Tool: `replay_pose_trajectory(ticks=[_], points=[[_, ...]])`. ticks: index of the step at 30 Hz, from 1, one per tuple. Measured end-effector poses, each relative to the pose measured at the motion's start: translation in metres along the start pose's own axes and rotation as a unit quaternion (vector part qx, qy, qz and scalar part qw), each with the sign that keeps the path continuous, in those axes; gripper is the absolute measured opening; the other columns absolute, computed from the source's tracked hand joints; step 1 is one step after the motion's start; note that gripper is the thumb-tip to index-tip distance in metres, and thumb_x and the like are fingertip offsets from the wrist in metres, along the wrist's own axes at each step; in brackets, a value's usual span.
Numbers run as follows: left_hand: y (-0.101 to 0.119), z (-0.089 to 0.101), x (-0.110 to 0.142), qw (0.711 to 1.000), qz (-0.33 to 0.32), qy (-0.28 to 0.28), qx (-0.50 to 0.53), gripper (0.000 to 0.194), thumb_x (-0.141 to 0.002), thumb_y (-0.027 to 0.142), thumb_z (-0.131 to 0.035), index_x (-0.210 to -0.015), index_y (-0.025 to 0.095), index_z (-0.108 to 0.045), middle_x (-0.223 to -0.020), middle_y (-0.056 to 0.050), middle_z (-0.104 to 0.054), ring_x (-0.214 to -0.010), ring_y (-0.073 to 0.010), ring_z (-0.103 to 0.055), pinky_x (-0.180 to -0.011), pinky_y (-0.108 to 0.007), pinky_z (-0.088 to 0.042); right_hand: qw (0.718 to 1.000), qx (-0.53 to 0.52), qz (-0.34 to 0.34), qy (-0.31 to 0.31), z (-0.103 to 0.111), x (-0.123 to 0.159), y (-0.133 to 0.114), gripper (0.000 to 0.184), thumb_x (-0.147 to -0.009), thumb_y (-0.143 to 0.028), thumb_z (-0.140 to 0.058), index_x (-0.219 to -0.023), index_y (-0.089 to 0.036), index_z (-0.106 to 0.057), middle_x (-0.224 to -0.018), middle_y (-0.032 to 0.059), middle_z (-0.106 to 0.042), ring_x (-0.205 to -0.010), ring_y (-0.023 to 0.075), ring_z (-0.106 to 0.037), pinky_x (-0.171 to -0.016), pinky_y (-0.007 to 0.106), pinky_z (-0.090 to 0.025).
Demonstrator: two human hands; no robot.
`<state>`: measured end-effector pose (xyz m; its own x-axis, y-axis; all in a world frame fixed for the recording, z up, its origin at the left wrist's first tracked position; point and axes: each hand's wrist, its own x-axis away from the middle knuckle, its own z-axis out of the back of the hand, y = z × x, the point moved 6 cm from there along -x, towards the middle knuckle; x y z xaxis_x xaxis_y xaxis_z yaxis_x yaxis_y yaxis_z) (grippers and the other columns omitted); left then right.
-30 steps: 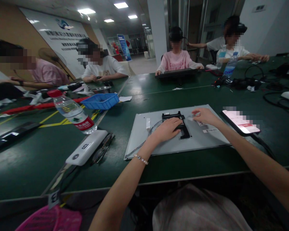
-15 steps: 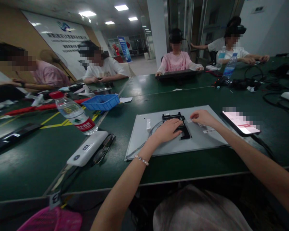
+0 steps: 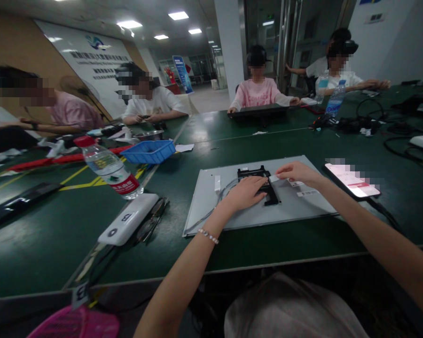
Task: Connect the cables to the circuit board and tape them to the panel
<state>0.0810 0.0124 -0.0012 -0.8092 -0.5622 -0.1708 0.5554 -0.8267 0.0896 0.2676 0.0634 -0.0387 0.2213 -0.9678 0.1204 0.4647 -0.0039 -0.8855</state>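
Right hand (image 3: pixel 298 172) shifted left; black bracket (image 3: pixel 272 194) beneath left hand (image 3: pixel 246 192).

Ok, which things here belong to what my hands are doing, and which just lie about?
In use, apparently: black frame under your left hand, grey panel, cable, pale piece at your right hand.

Seemingly lying about: white power bank, eyeglasses, water bottle, blue tray, smartphone.

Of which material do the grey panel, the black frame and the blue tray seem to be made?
Grey panel: perhaps painted metal; its flat, even surface looks dull. Black frame: plastic or painted metal, judging by its dull black. Blue tray: likely moulded plastic, with even colour and ribbed walls.
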Motion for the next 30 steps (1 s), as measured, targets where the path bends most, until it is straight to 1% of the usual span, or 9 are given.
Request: replay_pose_trajectory(ticks=[3,6,9,12,15,18,23,27,30], points=[[0.0,-0.001,0.0,1.0,0.008,-0.001,-0.002,0.05,-0.094,0.036,-0.043,-0.139,0.015,-0.035,-0.134,-0.01,-0.05,-0.122,-0.0216,-0.048,-0.103,-0.036,-0.036,0.999,-0.026,-0.017,-0.02,-0.006,-0.001,0.003,0.026,-0.073,-0.034,-0.067,-0.095,-0.02,-0.072,-0.091,0.009,-0.07,-0.079,0.017,-0.062,-0.051,0.022,-0.04],[0.0,-0.001,0.0,1.0,0.013,-0.001,-0.012,0.052,-0.094,0.038,-0.041,-0.14,0.015,-0.032,-0.134,-0.011,-0.05,-0.122,-0.0216,-0.047,-0.103,-0.036,-0.035,1.0,0.004,-0.017,-0.014,-0.009,-0.002,0.004,0.025,-0.073,-0.032,-0.066,-0.093,-0.018,-0.072,-0.082,0.007,-0.07,-0.071,0.0157,-0.061,-0.049,0.022,-0.038],[0.004,-0.001,-0.001,1.0,0.002,0.003,-0.027,0.05,-0.095,0.038,-0.04,-0.14,0.018,-0.033,-0.132,-0.01,-0.051,-0.121,-0.021,-0.047,-0.102,-0.035,-0.035,0.999,0.036,-0.003,0.005,-0.011,-0.002,0.002,0.023,-0.073,-0.03,-0.065,-0.09,-0.016,-0.073,-0.075,0.0056,-0.07,-0.068,0.0159,-0.061,-0.054,0.023,-0.041],[0.007,-0.002,-0.003,0.999,-0.004,0.007,-0.048,0.043,-0.096,0.038,-0.038,-0.136,0.022,-0.039,-0.13,-0.008,-0.051,-0.12,-0.0212,-0.047,-0.1,-0.036,-0.036,0.997,0.07,0.024,0.016,-0.014,-0.004,0.001,0.019,-0.072,-0.027,-0.065,-0.085,-0.015,-0.074,-0.073,0.0052,-0.071,-0.069,0.0167,-0.063,-0.062,0.026,-0.045],[0.009,-0.003,-0.005,0.998,0.011,0.015,-0.062,0.038,-0.096,0.038,-0.038,-0.13,0.024,-0.046,-0.128,-0.008,-0.051,-0.118,-0.0223,-0.047,-0.099,-0.037,-0.036,0.994,0.098,0.049,0.023,-0.016,-0.007,0.002,0.016,-0.072,-0.026,-0.065,-0.082,-0.017,-0.074,-0.077,0.0049,-0.072,-0.071,0.0178,-0.064,-0.069,0.027,-0.047],[0.011,-0.002,-0.006,0.997,0.024,0.025,-0.063,0.035,-0.096,0.038,-0.037,-0.126,0.025,-0.049,-0.126,-0.008,-0.05,-0.116,-0.0231,-0.048,-0.098,-0.038,-0.037,0.989,0.122,0.077,0.036,-0.017,-0.009,0.001,0.015,-0.072,-0.027,-0.065,-0.082,-0.018,-0.073,-0.08,0.0046,-0.073,-0.076,0.0189,-0.065,-0.073,0.028,-0.048],[0.012,-0.002,-0.005,0.997,0.029,0.026,-0.064,0.034,-0.097,0.037,-0.035,-0.125,0.025,-0.05,-0.125,-0.008,-0.049,-0.114,-0.0231,-0.048,-0.097,-0.039,-0.037,0.977,0.16,0.132,0.05,-0.023,-0.003,-0.013,0.018,-0.072,-0.029,-0.065,-0.086,-0.019,-0.071,-0.086,0.0037,-0.072,-0.072,0.0174,-0.065,-0.068,0.027,-0.049],[0.009,-0.006,-0.006,0.997,0.03,0.028,-0.066,0.034,-0.097,0.038,-0.034,-0.124,0.025,-0.05,-0.125,-0.008,-0.049,-0.115,-0.0232,-0.047,-0.097,-0.039,-0.037,0.972,0.186,0.134,0.041,-0.029,0.003,-0.02,0.016,-0.073,-0.024,-0.06,-0.084,-0.019,-0.071,-0.086,0.0034,-0.072,-0.073,0.0175,-0.064,-0.067,0.026,-0.047],[0.008,-0.007,-0.006,0.997,0.028,0.029,-0.065,0.035,-0.097,0.038,-0.034,-0.125,0.025,-0.05,-0.126,-0.008,-0.049,-0.116,-0.0231,-0.047,-0.098,-0.039,-0.037,0.972,0.194,0.133,0.029,-0.029,0.004,-0.021,0.017,-0.073,-0.025,-0.06,-0.083,-0.02,-0.072,-0.087,0.0031,-0.072,-0.075,0.0183,-0.064,-0.07,0.027,-0.047]])
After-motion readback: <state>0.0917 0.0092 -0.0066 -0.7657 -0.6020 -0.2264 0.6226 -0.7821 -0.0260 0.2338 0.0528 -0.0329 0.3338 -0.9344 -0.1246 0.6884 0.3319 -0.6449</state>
